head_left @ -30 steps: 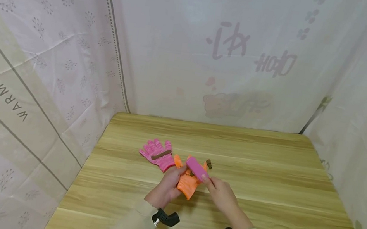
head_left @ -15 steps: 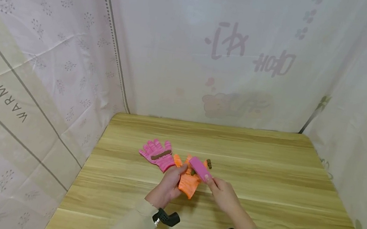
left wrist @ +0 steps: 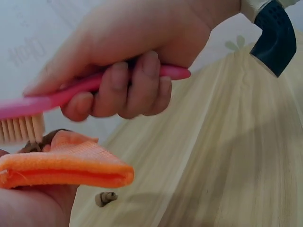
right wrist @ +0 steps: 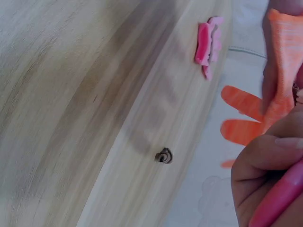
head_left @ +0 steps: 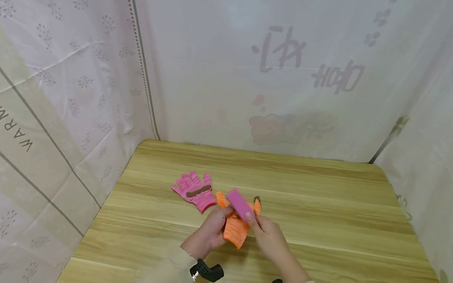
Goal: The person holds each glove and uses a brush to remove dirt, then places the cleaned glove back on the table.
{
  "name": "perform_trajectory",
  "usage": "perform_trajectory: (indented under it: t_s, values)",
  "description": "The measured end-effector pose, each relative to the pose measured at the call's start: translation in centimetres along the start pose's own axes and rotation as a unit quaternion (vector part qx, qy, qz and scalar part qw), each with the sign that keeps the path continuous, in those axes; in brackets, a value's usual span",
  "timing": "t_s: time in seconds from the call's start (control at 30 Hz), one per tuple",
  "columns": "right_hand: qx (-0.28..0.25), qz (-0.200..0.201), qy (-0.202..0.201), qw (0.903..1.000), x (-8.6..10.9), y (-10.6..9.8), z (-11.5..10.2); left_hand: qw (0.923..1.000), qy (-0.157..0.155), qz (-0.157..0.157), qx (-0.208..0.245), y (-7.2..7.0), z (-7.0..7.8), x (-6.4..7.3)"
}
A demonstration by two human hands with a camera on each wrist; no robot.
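Note:
My left hand (head_left: 213, 226) holds an orange knitted glove (head_left: 235, 232) above the table, thumb on its upper side. Brown matter (left wrist: 35, 146) shows on the glove. My right hand (head_left: 271, 237) grips the handle of a pink brush (head_left: 239, 203), fingers curled round it in the left wrist view. The brush's pale bristles (left wrist: 21, 128) point down against or just over the brown patch; exact contact is hard to tell. Left of the hands, a pink glove (head_left: 195, 191) with a brown strip across it lies flat. The brush head hides part of the orange glove.
A small brown coiled lump (right wrist: 164, 156) sits on the wooden table (head_left: 330, 204), just beyond the orange glove. Patterned cloth (head_left: 220, 63) hangs along the back and both sides. Each wrist wears a black device (head_left: 208, 271).
The brush has swung back a little to the left over the orange glove. That glove has shifted slightly right, and one of its fingers now partly covers the brown lump.

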State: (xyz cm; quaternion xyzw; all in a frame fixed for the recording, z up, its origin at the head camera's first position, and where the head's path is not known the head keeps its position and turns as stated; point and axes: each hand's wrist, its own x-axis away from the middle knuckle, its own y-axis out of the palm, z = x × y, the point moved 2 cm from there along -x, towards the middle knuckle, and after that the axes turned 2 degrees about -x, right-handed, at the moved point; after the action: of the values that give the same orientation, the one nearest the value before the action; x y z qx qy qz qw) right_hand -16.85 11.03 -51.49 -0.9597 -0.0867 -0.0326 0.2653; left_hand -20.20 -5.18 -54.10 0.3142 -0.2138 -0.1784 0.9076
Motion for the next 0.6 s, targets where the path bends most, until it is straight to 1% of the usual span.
perform_trajectory:
  t_s: [0.1,0.23,0.33,0.43,0.6]
  values:
    - [0.033,-0.002,0.002,0.9994,0.0,0.2,-0.1,0.9999,0.009,0.004,-0.006,0.0,0.0,0.0]
    - [0.075,-0.002,0.006,0.9972,-0.2,0.3,0.5,0.9997,0.01,0.022,-0.011,-0.3,0.0,0.1]
    - [0.085,-0.003,0.005,0.9964,-0.2,0.2,0.9,0.9992,0.013,0.033,-0.016,-0.6,-0.1,0.1]
    - [0.085,-0.004,0.008,0.9964,-0.1,0.1,1.2,0.9989,0.012,0.044,-0.013,-0.8,-0.2,0.1]
    - [0.09,-0.005,0.01,0.9959,0.0,-0.1,1.3,0.9974,0.02,0.069,-0.002,-1.0,-0.1,0.1]
